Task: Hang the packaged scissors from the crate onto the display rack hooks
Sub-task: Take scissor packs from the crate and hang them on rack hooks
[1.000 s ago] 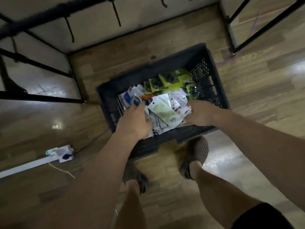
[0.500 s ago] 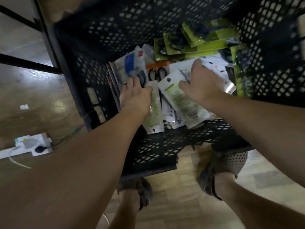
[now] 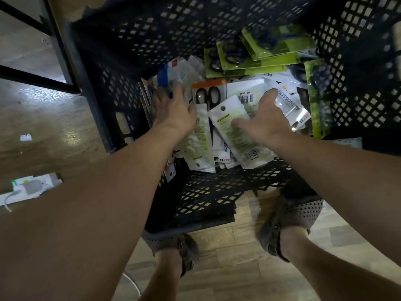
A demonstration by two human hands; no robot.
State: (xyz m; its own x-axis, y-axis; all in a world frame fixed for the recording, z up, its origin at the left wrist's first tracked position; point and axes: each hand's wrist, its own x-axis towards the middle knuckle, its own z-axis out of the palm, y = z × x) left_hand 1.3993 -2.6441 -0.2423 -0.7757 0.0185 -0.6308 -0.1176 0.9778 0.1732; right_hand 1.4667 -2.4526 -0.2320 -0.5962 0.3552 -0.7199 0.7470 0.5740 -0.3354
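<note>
Both your hands are down inside the black lattice crate (image 3: pixel 152 40), which fills more of the view than it did half a second ago. Your left hand (image 3: pixel 173 114) has stretched out from its loose curl. Its fingers now lie flat, grasping nothing, on the blue-and-white pack (image 3: pixel 163 77) at the pile's left edge. Your right hand (image 3: pixel 265 122) has slid right. Its fingers are spread and released, the thumb rests on the white pouch with the green label (image 3: pixel 238 142), and the forefinger reaches the pack printed "SCISSORS" (image 3: pixel 286 103). Between your hands the orange-topped pack (image 3: pixel 208 83) of black-handled scissors is now uncovered. The green-carded packs (image 3: pixel 260 61) lie stacked at the far side as before. All the packaged scissors are in the crate, and none is lifted.
</note>
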